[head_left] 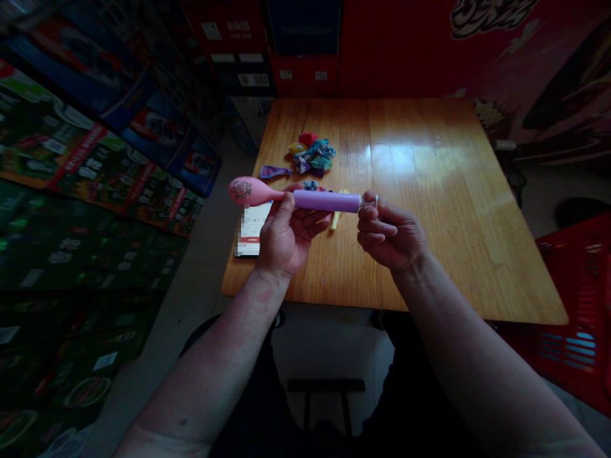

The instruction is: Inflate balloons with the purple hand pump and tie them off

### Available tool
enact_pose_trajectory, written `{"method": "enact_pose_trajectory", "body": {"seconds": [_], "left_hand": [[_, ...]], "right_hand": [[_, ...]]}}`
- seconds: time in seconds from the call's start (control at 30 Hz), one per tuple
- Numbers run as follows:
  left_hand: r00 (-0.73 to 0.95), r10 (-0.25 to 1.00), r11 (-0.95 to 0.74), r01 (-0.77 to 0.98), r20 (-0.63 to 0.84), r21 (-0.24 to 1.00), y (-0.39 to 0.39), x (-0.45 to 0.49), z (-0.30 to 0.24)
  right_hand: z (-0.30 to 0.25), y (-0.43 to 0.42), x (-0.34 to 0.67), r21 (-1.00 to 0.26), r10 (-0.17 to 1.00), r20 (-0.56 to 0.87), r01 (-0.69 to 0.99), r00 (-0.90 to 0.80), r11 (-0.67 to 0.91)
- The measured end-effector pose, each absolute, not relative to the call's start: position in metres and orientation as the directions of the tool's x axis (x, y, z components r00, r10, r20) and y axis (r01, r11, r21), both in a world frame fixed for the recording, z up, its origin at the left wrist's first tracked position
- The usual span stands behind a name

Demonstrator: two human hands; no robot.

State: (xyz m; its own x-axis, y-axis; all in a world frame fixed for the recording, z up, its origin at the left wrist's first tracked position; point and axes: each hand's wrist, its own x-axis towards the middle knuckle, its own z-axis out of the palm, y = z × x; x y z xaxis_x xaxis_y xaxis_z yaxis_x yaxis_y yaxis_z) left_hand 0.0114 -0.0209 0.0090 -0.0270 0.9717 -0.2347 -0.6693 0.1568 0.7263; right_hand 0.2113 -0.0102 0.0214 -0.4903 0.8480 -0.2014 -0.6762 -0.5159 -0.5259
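A purple hand pump lies level across the middle of the view, above the table. My left hand pinches the neck of a pink balloon at the pump's left end. The balloon is partly inflated and has a dark printed pattern. At the other end, my right hand has its fingers closed round the pump's pale handle, which sits close to the purple barrel. Behind the pump, a yellow deflated balloon and a few others on the table are partly hidden.
Several limp balloons lie heaped on the wooden table, a purple one beside them. A phone lies left of my left hand. Stacked cartons stand at the left, a red basket at the right.
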Motion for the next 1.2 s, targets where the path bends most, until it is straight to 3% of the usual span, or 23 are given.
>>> {"method": "enact_pose_trajectory", "body": {"seconds": [0.17,0.37,0.47,0.6,0.9,1.07,1.2], "left_hand": [[-0.023,0.976,0.149,-0.654,-0.217,0.741,-0.018,0.006,0.009],[-0.130,0.977,0.043,-0.653,-0.168,0.756,-0.014,-0.010,0.016],[-0.072,0.984,0.079,-0.633,-0.161,0.770,-0.019,-0.004,0.013],[-0.006,0.985,0.125,-0.662,-0.172,0.739,-0.023,0.007,0.009],[-0.028,0.984,0.111,-0.670,-0.174,0.734,-0.020,0.006,0.006],[-0.051,0.980,0.105,-0.694,-0.194,0.712,-0.014,-0.007,0.011],[-0.106,0.974,0.074,-0.681,-0.198,0.729,-0.016,-0.007,0.013]], "right_hand": [[0.027,-0.010,0.216,-0.498,0.840,-0.183,-0.688,-0.511,-0.527],[0.044,-0.011,0.225,-0.729,0.902,-0.334,-0.532,-0.272,-0.430],[0.037,-0.012,0.213,-0.613,0.878,-0.357,-0.629,-0.318,-0.478],[0.024,-0.011,0.205,-0.472,0.855,-0.283,-0.713,-0.435,-0.519],[0.017,-0.009,0.209,-0.533,0.848,-0.118,-0.687,-0.517,-0.493],[0.032,-0.008,0.225,-0.589,0.846,-0.181,-0.634,-0.501,-0.501],[0.036,-0.013,0.224,-0.616,0.877,-0.153,-0.650,-0.456,-0.446]]}}
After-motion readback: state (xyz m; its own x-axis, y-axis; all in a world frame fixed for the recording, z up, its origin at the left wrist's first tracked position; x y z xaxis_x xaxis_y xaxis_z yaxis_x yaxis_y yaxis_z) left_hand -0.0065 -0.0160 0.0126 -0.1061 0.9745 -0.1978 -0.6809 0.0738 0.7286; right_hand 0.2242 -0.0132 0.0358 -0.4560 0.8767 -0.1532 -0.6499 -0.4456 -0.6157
